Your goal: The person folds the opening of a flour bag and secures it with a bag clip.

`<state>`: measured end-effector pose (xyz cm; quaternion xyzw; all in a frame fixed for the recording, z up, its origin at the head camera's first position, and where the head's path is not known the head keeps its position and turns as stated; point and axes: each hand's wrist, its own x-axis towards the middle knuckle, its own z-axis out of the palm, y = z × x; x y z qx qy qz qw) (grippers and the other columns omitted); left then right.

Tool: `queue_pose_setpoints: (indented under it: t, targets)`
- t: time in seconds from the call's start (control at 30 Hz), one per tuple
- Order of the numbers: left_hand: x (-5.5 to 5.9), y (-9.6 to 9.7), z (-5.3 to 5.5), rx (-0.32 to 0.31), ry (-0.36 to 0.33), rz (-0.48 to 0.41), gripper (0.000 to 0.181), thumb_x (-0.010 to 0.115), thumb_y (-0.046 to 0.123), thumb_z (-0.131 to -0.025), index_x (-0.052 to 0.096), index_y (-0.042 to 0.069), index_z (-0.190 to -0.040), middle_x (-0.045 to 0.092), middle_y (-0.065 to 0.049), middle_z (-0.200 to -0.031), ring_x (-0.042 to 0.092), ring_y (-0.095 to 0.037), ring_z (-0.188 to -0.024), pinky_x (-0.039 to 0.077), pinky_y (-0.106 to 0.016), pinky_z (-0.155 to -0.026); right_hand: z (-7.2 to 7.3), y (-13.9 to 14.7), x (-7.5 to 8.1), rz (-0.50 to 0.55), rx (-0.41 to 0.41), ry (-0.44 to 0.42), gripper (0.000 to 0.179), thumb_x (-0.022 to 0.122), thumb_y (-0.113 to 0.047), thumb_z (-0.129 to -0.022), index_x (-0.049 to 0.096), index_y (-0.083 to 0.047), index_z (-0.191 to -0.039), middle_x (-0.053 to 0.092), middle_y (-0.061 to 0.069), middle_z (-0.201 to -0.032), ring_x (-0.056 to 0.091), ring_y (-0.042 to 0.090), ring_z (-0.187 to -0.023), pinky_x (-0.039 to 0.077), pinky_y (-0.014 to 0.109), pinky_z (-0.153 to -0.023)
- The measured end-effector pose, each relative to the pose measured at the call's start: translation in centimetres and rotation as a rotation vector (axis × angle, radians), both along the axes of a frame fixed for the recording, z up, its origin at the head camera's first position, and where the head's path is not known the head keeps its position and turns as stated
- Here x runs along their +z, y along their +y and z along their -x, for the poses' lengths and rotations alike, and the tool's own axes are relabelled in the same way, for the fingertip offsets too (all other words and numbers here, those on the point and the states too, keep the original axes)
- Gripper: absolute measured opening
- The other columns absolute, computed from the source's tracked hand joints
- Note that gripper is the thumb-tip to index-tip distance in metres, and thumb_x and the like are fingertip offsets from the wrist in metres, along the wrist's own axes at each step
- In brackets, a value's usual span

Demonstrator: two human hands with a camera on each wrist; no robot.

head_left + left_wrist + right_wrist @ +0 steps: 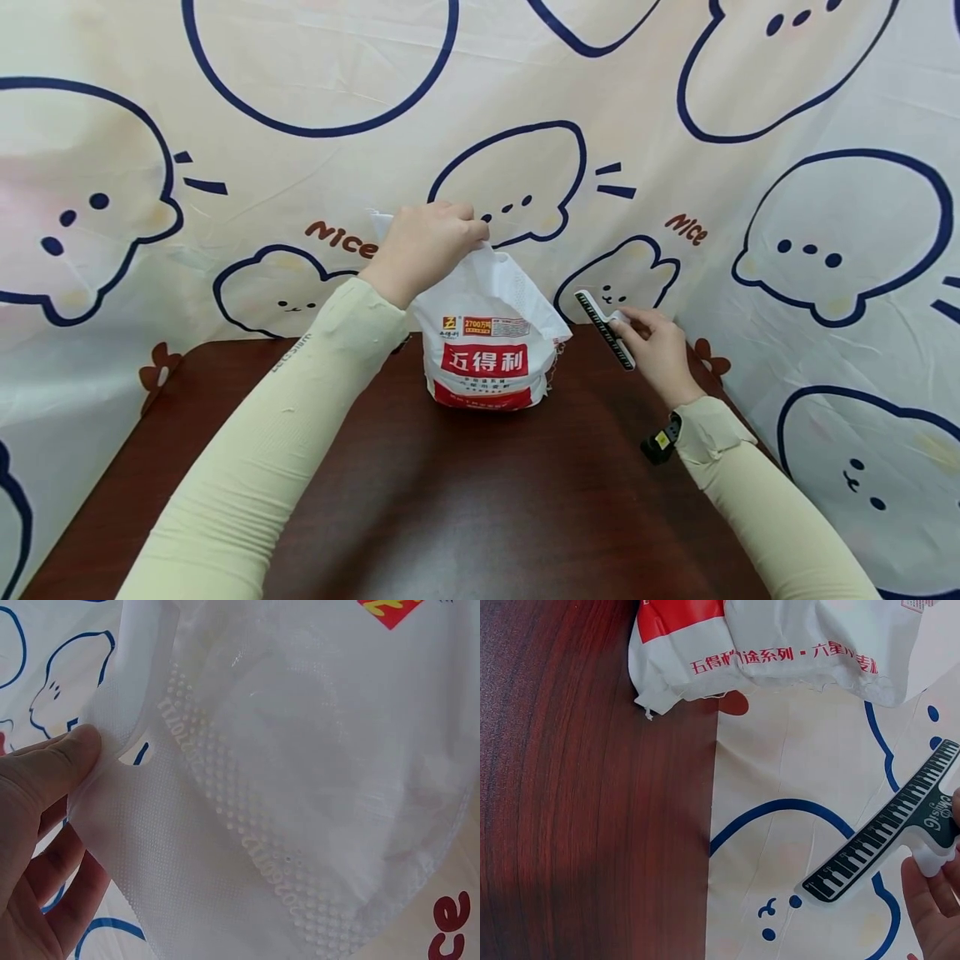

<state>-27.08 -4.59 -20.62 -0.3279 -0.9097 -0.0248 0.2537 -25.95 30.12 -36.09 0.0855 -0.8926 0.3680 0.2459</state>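
A white flour bag [480,300] with red print stands on the brown table. My left hand [431,250] pinches its upper edge and holds the top up. In the left wrist view, thumb and fingers grip the bag's rim [150,825] beside a small handle hole. Off to the bag's right, my right hand [663,354] holds a clip with a piano-key pattern [606,329] by its handle. The right wrist view shows the clip [885,825] tilted, apart from the bag, with the word "Music" on it. Much of the right hand lies outside that view.
The brown table [465,500] reaches back to a cloth backdrop [300,183] printed with blue-outlined cartoon shapes. The cloth also hangs along both sides. A black device [660,442] sits at the right wrist. A small dark object behind the left sleeve is mostly hidden.
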Motion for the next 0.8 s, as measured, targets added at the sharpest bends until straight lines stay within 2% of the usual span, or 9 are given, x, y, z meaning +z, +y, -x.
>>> queue_pose_setpoints:
  t: [0.2, 0.6, 0.8]
  targets:
    - [0.0, -0.12, 0.05, 0.0, 0.005, 0.001, 0.018, 0.068, 0.017, -0.099, 0.075, 0.017, -0.115, 0.07, -0.006, -0.1, 0.066, -0.025, -0.093, 0.058, -0.042, -0.072, 0.03, -0.03, 0.23, 0.001, 0.006, -0.011, 0.033, 0.068, -0.021, -0.099, 0.07, 0.0, -0.125, 0.067, 0.017, -0.112, 0.061, 0.022, -0.094, 0.042, 0.01, -0.071]
    - [-0.4, -0.34, 0.08, 0.002, 0.022, -0.012, 0.016, 0.067, 0.019, -0.1, 0.076, 0.017, -0.113, 0.069, -0.005, -0.095, 0.065, -0.024, -0.087, 0.057, -0.039, -0.068, -0.13, -0.3, 0.63, 0.026, 0.021, -0.048, 0.034, 0.071, -0.02, -0.097, 0.07, 0.0, -0.125, 0.065, 0.016, -0.11, 0.06, 0.022, -0.095, 0.043, 0.011, -0.071]
    - [-0.53, -0.39, 0.13, -0.003, 0.022, -0.024, 0.016, 0.067, 0.018, -0.1, 0.077, 0.017, -0.112, 0.069, -0.005, -0.095, 0.066, -0.024, -0.087, 0.057, -0.039, -0.069, -0.05, -0.62, 0.61, 0.052, 0.028, -0.022, 0.034, 0.072, -0.02, -0.096, 0.071, 0.0, -0.124, 0.066, 0.017, -0.111, 0.061, 0.021, -0.094, 0.044, 0.01, -0.069]
